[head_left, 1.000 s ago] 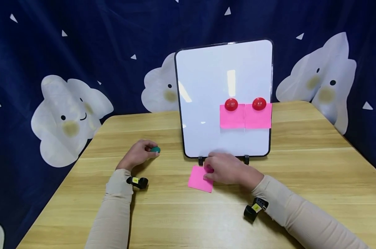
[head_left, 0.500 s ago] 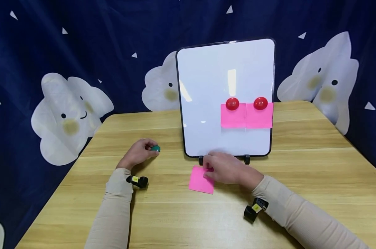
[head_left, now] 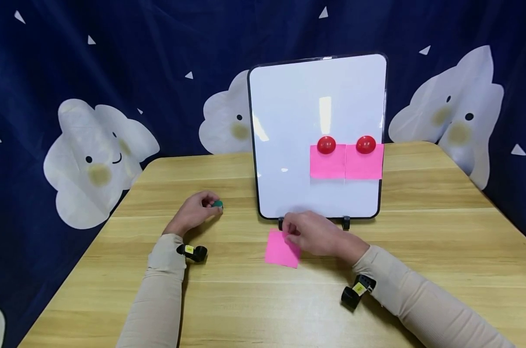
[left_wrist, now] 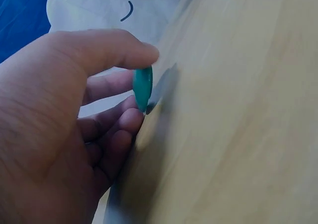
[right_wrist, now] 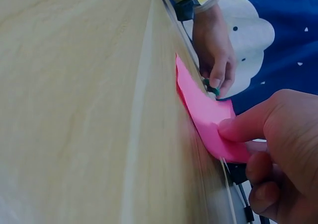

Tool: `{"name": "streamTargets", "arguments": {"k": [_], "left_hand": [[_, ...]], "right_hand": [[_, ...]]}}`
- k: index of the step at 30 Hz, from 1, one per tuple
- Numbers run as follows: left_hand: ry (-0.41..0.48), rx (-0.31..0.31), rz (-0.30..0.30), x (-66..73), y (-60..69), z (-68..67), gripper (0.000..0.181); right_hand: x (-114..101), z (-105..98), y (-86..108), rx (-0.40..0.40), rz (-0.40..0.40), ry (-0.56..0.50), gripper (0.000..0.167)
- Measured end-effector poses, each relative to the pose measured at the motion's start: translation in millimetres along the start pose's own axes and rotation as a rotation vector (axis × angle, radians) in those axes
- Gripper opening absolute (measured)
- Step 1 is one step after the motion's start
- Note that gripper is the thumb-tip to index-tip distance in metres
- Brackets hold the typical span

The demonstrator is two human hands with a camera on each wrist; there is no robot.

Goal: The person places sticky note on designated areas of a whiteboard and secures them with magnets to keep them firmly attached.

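Note:
My left hand (head_left: 196, 210) pinches a round green magnet (left_wrist: 142, 87) between thumb and fingers. The magnet stands on edge in the left wrist view, close to the tabletop. Further right, my right hand (head_left: 317, 234) holds a pink sticky note (head_left: 282, 249) by its upper right part. In the right wrist view the note (right_wrist: 203, 110) bends upward where the thumb presses it. Behind the right hand stands a whiteboard (head_left: 284, 111). Two pink notes (head_left: 327, 164) hang side by side on it, each under a red round magnet (head_left: 326, 145).
The whiteboard rests on small black stand feet (head_left: 346, 223) just behind the right hand. A wooden table (head_left: 245, 309) lies under both hands. A dark blue curtain (head_left: 158, 43) with cloud prints closes off the back. Each wrist carries a black camera strap (head_left: 358, 290).
The green magnet has tipped in my left fingers and shows less of its face. My right hand has shifted slightly left, and the pink note bends up a little more. The head view has drifted slightly.

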State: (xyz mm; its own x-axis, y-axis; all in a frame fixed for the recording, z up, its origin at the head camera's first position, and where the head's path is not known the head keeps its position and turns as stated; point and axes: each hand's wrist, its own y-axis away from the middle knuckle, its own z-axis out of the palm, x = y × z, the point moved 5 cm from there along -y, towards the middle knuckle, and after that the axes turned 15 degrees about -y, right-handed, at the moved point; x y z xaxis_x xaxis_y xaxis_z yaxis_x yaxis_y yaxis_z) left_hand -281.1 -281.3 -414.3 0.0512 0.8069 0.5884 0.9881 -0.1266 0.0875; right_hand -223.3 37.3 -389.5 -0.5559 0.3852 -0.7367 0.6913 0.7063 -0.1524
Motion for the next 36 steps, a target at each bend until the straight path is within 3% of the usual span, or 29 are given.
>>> {"name": "streamTargets", "arguments": {"k": [4,11,17,28,36], "left_hand": [[-0.025,0.015,0.010,1.1,0.7,-0.4,0.042],[-0.063,0.036,0.030,2.9,2.2,-1.0,0.038],[-0.059,0.038,0.032,2.9,1.8,-0.2,0.035],[-0.016,0.087,0.022,3.5,0.7,-1.1,0.042],[-0.021,0.111,0.029,4.7,0.3,-1.5,0.043]], "right_hand": [[-0.8,-0.8,0.3,0.007,-0.027,-0.023,0.013],[-2.8,-0.6,-0.4,0.015,-0.090,0.033,0.016],[-2.5,-0.1,-0.9,0.019,-0.066,0.043,0.012],[-0.5,2.8,-2.4,0.010,-0.091,-0.074,0.013],[2.5,2.7,-2.0,0.036,-0.099,-0.103,0.021]]}}
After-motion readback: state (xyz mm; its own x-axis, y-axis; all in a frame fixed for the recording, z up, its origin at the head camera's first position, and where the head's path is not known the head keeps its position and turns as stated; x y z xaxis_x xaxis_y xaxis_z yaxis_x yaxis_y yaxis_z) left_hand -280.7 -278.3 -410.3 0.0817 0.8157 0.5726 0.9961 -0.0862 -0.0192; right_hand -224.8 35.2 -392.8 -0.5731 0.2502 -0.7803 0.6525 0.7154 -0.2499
